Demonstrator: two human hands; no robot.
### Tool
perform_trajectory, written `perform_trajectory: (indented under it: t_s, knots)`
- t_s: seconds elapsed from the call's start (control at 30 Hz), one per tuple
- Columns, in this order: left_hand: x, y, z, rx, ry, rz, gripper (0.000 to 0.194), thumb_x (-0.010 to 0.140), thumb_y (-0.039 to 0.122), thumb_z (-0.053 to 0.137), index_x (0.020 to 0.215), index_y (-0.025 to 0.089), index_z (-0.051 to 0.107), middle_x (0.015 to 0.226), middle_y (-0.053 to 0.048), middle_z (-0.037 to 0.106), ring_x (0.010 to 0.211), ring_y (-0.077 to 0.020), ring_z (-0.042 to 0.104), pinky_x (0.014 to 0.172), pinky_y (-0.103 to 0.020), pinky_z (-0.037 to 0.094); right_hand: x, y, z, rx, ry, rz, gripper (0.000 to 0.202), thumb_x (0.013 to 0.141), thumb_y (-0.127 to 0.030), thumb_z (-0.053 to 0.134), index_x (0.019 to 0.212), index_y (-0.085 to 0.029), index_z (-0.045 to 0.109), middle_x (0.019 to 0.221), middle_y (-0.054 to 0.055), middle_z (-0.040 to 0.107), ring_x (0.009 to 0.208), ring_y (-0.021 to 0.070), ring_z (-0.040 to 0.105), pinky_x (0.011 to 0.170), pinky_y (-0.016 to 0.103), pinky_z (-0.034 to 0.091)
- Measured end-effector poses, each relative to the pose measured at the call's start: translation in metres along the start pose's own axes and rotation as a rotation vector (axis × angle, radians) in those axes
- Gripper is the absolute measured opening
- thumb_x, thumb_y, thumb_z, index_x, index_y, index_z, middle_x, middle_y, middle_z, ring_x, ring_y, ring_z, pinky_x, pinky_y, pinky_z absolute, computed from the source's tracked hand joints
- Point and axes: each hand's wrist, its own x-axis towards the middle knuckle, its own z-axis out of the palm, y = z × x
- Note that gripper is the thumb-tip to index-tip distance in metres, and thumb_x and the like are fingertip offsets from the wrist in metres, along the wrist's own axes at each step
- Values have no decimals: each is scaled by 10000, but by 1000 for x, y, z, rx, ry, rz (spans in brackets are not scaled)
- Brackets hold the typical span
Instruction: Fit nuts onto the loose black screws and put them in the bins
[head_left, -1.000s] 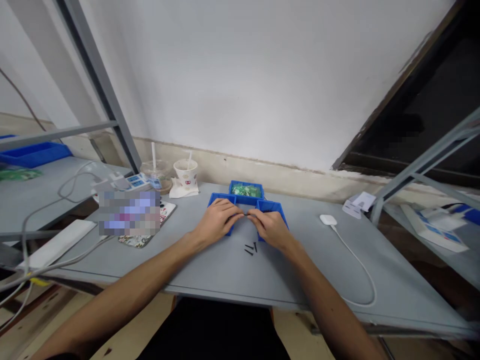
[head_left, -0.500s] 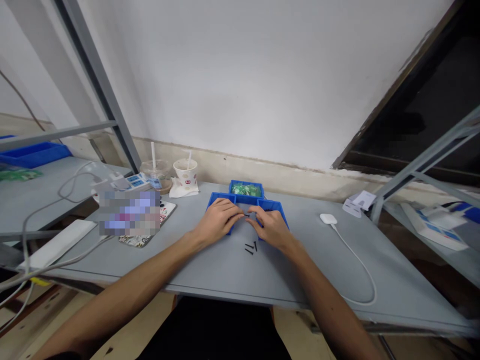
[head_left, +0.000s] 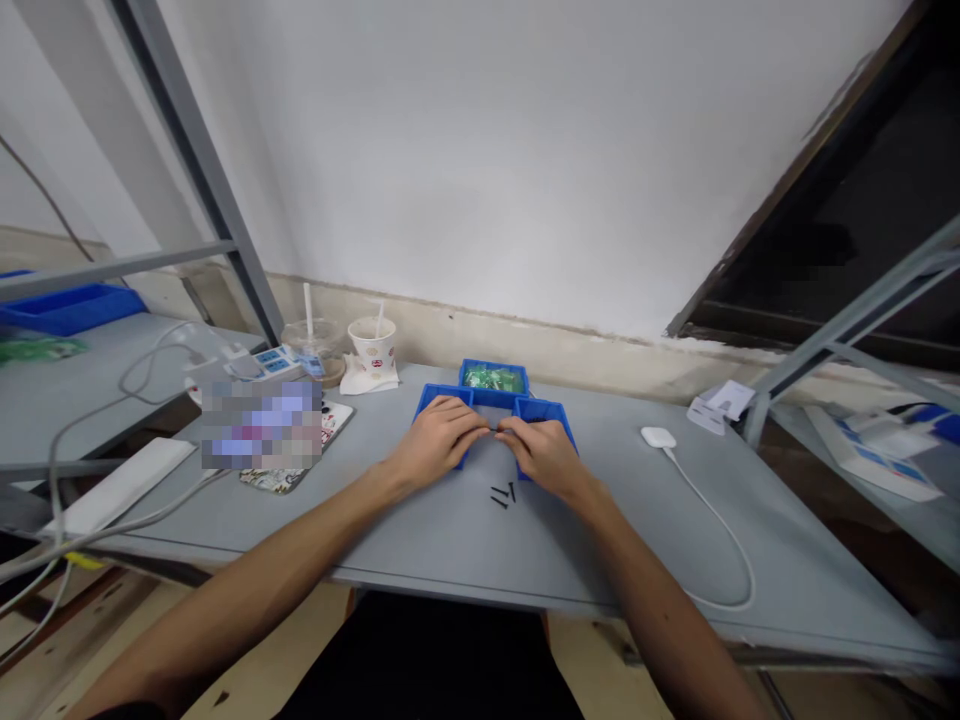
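Observation:
My left hand [head_left: 442, 436] is closed in a pinch on a small dark screw [head_left: 493, 430], of which only a bit shows between the fingertips. My right hand [head_left: 541, 452] meets it from the other side, thumb and forefinger pinched at the screw's other end. Whether the right fingertips hold another small part too is hidden. Below the hands, three black screws [head_left: 501, 495] lie loose on the grey table [head_left: 450, 545]. Partly behind my hands stand a left blue bin [head_left: 442, 391] and a right blue bin [head_left: 551, 410].
Behind these, a blue bin [head_left: 495, 398] holds green packets [head_left: 491, 378]. A paper cup [head_left: 373, 350] and a plastic cup [head_left: 319, 350] stand at the back left, near a power strip [head_left: 277, 362] and cables. On the right lies a white charger [head_left: 658, 437] with its cord.
The fingers of my right hand have closed from spread to a pinch and moved left onto the screw's end. My left hand stays in place. The loose screws have not moved.

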Motion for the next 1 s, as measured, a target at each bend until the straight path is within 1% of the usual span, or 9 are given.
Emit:
perform_trajectory:
  t_s: [0.1, 0.2, 0.37, 0.5, 0.57, 0.67, 0.77, 0.9, 1.0]
  knots:
    - [0, 0, 0, 3, 0, 8, 250, 1064, 306, 475, 1027, 186, 691, 943, -41, 739, 903, -190, 610, 892, -373, 437, 0, -1, -1, -6, 12, 9, 393, 1078, -459, 436, 1165, -148, 661, 718, 29, 720, 534, 126, 584, 576, 258, 349]
    - [0, 0, 1, 3, 3, 20, 236, 1060, 299, 487, 1023, 185, 690, 946, -36, 742, 896, -187, 611, 890, -370, 440, 0, -2, -1, -6, -10, -6, 400, 1099, -412, 383, 1025, -164, 687, 685, 22, 702, 544, 123, 588, 576, 257, 345]
    - [0, 0, 1, 1, 7, 23, 256, 1063, 298, 471, 1017, 181, 694, 949, -47, 740, 896, -188, 618, 898, -374, 441, 0, -1, -1, -13, 16, 9, 436, 1071, -498, 434, 1219, -145, 643, 668, 5, 691, 499, 117, 546, 559, 256, 340]
    - [0, 0, 1, 1, -10, 15, 272, 1066, 304, 460, 1029, 184, 701, 950, -48, 740, 896, -187, 613, 897, -376, 443, 1, -1, -1, -1, -15, -23, 406, 1104, -400, 367, 1021, -163, 685, 707, 23, 716, 555, 119, 605, 577, 255, 349]
    - [0, -1, 1, -1, -13, 11, 273, 1066, 302, 458, 1040, 186, 704, 961, -51, 742, 905, -189, 615, 902, -379, 444, 1, -1, -1, -4, -9, -19, 395, 1089, -443, 407, 1076, -165, 687, 735, 27, 732, 559, 122, 606, 580, 255, 355]
    - [0, -1, 2, -2, -10, 12, 273, 1064, 312, 464, 1045, 188, 706, 962, -56, 742, 907, -191, 618, 899, -378, 444, 1, -2, -1, -21, -6, -3, 401, 1073, -475, 439, 1175, -162, 669, 677, 11, 709, 524, 126, 576, 572, 258, 351]
    - [0, 0, 1, -6, -16, 11, 264, 1065, 302, 462, 1035, 189, 699, 957, -48, 742, 883, -182, 619, 899, -370, 439, 1, -3, -2, -15, -22, -15, 399, 1099, -412, 377, 1052, -171, 691, 674, 16, 703, 542, 126, 589, 573, 259, 345]
    - [0, 1, 0, -1, -14, 14, 246, 1058, 294, 482, 1018, 183, 697, 954, -51, 739, 895, -190, 612, 897, -370, 435, 1, -3, -2, -19, 18, -21, 391, 1079, -459, 431, 1160, -168, 679, 671, 13, 705, 525, 128, 577, 571, 263, 341]
    - [0, 1, 0, -4, -19, 11, 243, 1059, 289, 477, 1015, 184, 692, 955, -50, 739, 900, -190, 613, 903, -372, 433, 0, -2, -2, -6, 25, -25, 365, 1091, -399, 411, 1080, -173, 698, 659, 10, 695, 531, 123, 581, 578, 259, 345]
